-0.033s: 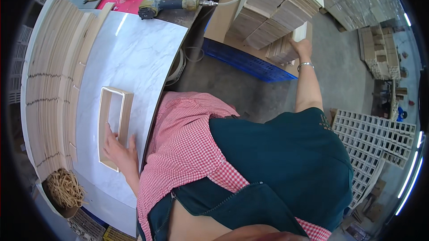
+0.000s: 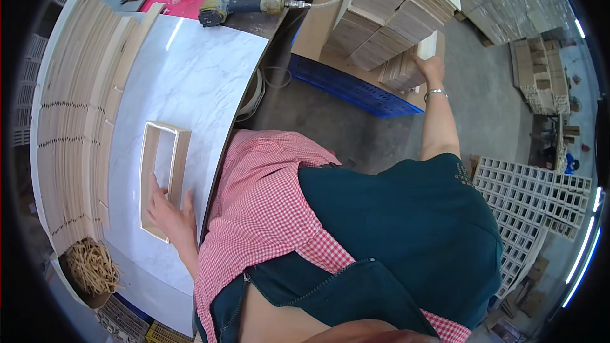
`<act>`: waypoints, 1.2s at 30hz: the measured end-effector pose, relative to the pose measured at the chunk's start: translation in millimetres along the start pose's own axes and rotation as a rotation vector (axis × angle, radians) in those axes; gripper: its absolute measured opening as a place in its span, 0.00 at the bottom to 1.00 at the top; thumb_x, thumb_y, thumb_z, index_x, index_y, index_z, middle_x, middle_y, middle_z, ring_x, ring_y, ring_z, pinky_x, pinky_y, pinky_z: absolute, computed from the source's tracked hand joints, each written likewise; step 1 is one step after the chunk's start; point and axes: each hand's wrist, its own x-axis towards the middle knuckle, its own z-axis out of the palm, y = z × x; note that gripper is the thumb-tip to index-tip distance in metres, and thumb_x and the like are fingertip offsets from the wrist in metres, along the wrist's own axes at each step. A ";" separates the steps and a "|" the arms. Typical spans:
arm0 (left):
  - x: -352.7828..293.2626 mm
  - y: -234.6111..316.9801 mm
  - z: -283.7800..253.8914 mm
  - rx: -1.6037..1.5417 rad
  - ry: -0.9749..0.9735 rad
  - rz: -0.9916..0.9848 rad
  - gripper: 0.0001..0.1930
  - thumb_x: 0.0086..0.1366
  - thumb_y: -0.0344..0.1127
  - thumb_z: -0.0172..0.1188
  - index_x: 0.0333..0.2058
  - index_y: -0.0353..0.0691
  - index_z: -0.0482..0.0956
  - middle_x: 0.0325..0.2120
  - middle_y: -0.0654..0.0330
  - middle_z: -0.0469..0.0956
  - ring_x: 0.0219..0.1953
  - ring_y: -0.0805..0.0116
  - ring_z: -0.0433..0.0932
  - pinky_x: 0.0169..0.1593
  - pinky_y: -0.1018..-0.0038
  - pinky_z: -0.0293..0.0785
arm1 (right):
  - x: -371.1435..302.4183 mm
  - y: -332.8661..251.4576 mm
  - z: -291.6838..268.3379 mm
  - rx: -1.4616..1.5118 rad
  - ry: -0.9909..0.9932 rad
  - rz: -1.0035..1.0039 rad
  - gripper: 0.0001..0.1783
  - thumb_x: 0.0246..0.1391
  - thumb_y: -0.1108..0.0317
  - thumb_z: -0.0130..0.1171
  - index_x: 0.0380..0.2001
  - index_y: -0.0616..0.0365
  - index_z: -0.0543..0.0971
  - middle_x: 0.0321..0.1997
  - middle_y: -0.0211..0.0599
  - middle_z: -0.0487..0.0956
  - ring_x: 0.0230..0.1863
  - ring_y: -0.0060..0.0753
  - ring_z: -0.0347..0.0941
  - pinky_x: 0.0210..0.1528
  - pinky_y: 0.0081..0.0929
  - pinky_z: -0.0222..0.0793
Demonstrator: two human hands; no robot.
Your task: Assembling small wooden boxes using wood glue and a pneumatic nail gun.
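In the left part of the frame, an open rectangular wooden frame (image 2: 180,160) lies on the bench (image 2: 206,57), which has a white top with grey marble pattern. The left hand (image 2: 170,216) is at the lower half of this frame; its fingers are spread and loosely bent over the opening, and the thumb is apart from them, on the outer side of the right wall, so the hand is open. The right hand (image 2: 429,68), with a silver bracelet (image 2: 436,92) on its wrist, reaches to the upper right and touches a short pile of wooden pieces (image 2: 400,73); I cannot tell if it grips one. Just beside this pile, taller stacks of boards (image 2: 387,31) stand in an open carton (image 2: 311,25), above a blue crate (image 2: 349,87). At the top centre lies a nail gun (image 2: 251,5), joined to a clear hose (image 2: 337,0). Along the left edge of the frame, many thin wooden strips (image 2: 70,120) stand in a close row, and at the lower left a container holds a heap of tan bands (image 2: 93,268).
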 end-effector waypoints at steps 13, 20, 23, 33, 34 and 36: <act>-5.4 -15.2 -18.7 -0.229 0.507 0.174 0.29 0.57 0.31 0.69 0.59 0.37 0.75 0.52 0.51 0.79 0.53 0.53 0.76 0.63 0.59 0.65 | -132.1 -90.1 -95.4 0.927 0.957 -0.749 0.20 0.61 0.65 0.65 0.49 0.68 0.75 0.45 0.49 0.79 0.42 0.36 0.77 0.47 0.30 0.75; -73.8 -66.6 -39.8 -0.180 0.688 -0.199 0.19 0.55 0.36 0.72 0.47 0.41 0.82 0.40 0.60 0.80 0.43 0.61 0.77 0.57 0.62 0.69 | -319.9 -240.9 -33.3 0.434 -0.199 -2.001 0.36 0.51 0.78 0.67 0.66 0.60 0.70 0.67 0.47 0.72 0.66 0.46 0.68 0.67 0.38 0.66; -107.9 -83.9 -23.6 -0.220 0.609 -0.418 0.19 0.55 0.36 0.72 0.46 0.39 0.83 0.40 0.59 0.81 0.42 0.61 0.78 0.53 0.64 0.71 | -372.4 -286.3 0.6 0.269 -0.491 -2.186 0.40 0.46 0.78 0.70 0.66 0.56 0.72 0.68 0.45 0.71 0.68 0.48 0.66 0.69 0.42 0.63; -87.6 -83.4 10.0 -0.434 0.559 -0.553 0.17 0.56 0.36 0.73 0.42 0.33 0.86 0.37 0.57 0.85 0.35 0.62 0.81 0.42 0.72 0.76 | -439.7 -362.2 53.3 -0.015 -0.574 -2.549 0.40 0.46 0.75 0.72 0.65 0.48 0.74 0.70 0.39 0.70 0.68 0.48 0.66 0.70 0.39 0.65; -82.1 -82.8 8.4 -0.431 0.539 -0.564 0.17 0.57 0.36 0.73 0.43 0.33 0.86 0.37 0.57 0.85 0.35 0.64 0.82 0.42 0.74 0.76 | -438.5 -364.8 56.3 -0.026 -0.572 -2.552 0.40 0.45 0.75 0.72 0.65 0.48 0.74 0.70 0.39 0.70 0.68 0.48 0.67 0.69 0.39 0.65; -73.2 -79.4 9.3 -0.445 0.512 -0.562 0.17 0.57 0.35 0.73 0.43 0.32 0.86 0.36 0.58 0.85 0.35 0.66 0.82 0.42 0.75 0.76 | -434.6 -369.9 59.4 -0.053 -0.554 -2.542 0.40 0.45 0.75 0.73 0.65 0.48 0.75 0.70 0.39 0.70 0.68 0.48 0.67 0.69 0.39 0.65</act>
